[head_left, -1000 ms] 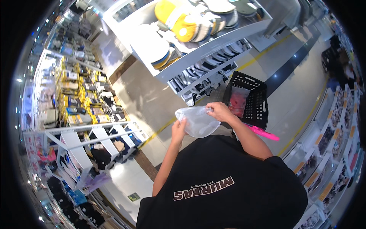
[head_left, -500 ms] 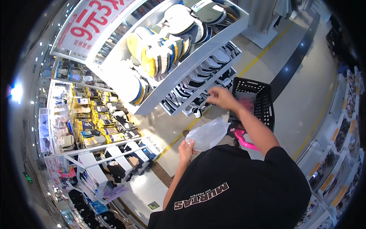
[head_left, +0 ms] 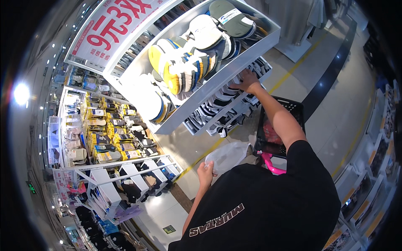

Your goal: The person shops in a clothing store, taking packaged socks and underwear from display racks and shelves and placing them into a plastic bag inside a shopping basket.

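A translucent white plastic bag (head_left: 229,157) hangs in front of my body, its edge pinched in my left hand (head_left: 206,174). My right hand (head_left: 248,82) reaches forward to the middle tier of a white display stand. Its fingers look spread over the row of black, grey and white socks (head_left: 224,95) there, touching or just above them; the fingertips are partly lost among the socks. Above that tier, the stand's top tray (head_left: 226,62) holds bundles of yellow, white, grey and olive low-cut socks (head_left: 169,69).
A black shopping basket (head_left: 299,113) with a pink handle (head_left: 274,166) and a reddish item inside stands below my right forearm. A lower rack of packaged socks (head_left: 106,129) is on the left. White shelving (head_left: 364,188) lines the right side. A sign (head_left: 113,31) rises behind the stand.
My right hand has moved forward from beside the basket to the middle tier of socks. My left hand keeps hold of the bag. The view has shifted slightly.
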A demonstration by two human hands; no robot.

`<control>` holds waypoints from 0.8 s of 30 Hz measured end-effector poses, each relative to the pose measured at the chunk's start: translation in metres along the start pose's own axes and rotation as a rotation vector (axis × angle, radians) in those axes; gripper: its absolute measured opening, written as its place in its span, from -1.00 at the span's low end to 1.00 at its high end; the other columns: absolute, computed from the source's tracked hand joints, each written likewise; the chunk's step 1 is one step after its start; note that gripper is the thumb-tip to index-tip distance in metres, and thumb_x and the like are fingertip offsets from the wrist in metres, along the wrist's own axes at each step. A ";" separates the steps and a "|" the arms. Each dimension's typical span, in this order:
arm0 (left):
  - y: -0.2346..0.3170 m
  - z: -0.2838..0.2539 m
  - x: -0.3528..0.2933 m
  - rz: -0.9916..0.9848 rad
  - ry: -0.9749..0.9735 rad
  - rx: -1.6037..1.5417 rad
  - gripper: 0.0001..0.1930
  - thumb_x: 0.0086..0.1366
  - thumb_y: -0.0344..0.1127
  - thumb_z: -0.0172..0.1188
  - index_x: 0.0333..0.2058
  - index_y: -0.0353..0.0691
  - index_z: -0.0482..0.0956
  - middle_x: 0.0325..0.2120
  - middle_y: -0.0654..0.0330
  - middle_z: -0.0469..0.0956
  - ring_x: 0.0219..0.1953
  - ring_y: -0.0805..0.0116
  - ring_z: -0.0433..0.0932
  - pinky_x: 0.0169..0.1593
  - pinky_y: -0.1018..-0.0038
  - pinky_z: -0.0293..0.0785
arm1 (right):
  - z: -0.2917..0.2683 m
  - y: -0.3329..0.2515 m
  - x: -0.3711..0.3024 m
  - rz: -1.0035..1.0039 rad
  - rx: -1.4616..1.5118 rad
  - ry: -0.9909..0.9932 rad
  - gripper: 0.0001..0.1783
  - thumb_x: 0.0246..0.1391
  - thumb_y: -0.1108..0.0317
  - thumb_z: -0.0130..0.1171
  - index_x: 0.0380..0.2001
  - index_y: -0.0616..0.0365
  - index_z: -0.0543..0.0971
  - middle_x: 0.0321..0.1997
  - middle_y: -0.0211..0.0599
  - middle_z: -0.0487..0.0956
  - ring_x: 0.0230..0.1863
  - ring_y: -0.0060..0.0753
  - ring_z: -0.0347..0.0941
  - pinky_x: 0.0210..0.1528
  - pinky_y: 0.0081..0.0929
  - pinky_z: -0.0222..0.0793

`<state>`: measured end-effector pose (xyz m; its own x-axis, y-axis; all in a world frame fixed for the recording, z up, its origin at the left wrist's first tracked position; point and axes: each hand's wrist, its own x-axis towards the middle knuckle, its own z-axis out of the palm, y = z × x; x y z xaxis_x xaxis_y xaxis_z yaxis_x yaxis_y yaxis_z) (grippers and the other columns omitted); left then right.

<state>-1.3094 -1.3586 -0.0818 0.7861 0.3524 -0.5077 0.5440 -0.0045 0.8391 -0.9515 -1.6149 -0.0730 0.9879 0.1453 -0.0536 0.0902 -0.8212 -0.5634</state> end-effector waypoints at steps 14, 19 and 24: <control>-0.006 0.000 -0.002 0.131 0.158 0.106 -0.76 0.25 -0.28 0.24 -0.32 -0.37 0.46 -0.64 0.23 0.48 -0.67 0.57 0.36 -0.62 0.55 0.24 | 0.003 0.023 -0.005 -0.168 0.139 0.458 -0.66 0.19 0.15 0.03 -0.01 -0.01 0.48 0.15 -0.02 0.38 -0.11 0.18 0.47 -0.05 -0.07 0.40; -0.030 -0.006 -0.002 0.173 0.228 0.179 -0.78 0.27 -0.29 0.20 -0.37 -0.38 0.51 -0.63 0.27 0.48 -0.58 0.58 0.38 -0.51 0.55 0.30 | -0.003 0.027 -0.011 -0.082 0.113 0.320 -0.73 0.22 0.16 0.01 -0.06 -0.09 0.55 0.18 -0.04 0.36 -0.03 0.16 0.43 -0.04 -0.05 0.38; -0.042 -0.010 0.005 0.135 0.278 0.142 -0.87 0.24 -0.41 0.17 -0.32 -0.37 0.51 -0.46 0.21 0.54 -0.43 0.53 0.45 -0.34 0.55 0.37 | -0.001 0.024 -0.021 -0.081 0.001 0.364 -0.53 0.09 0.00 0.13 0.06 -0.15 0.49 0.28 0.11 0.21 0.13 0.17 0.36 0.05 -0.08 0.35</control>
<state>-1.3314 -1.3468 -0.1180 0.7544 0.5816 -0.3043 0.4909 -0.1921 0.8498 -0.9697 -1.6380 -0.0848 0.9577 0.0042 0.2876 0.1700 -0.8148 -0.5543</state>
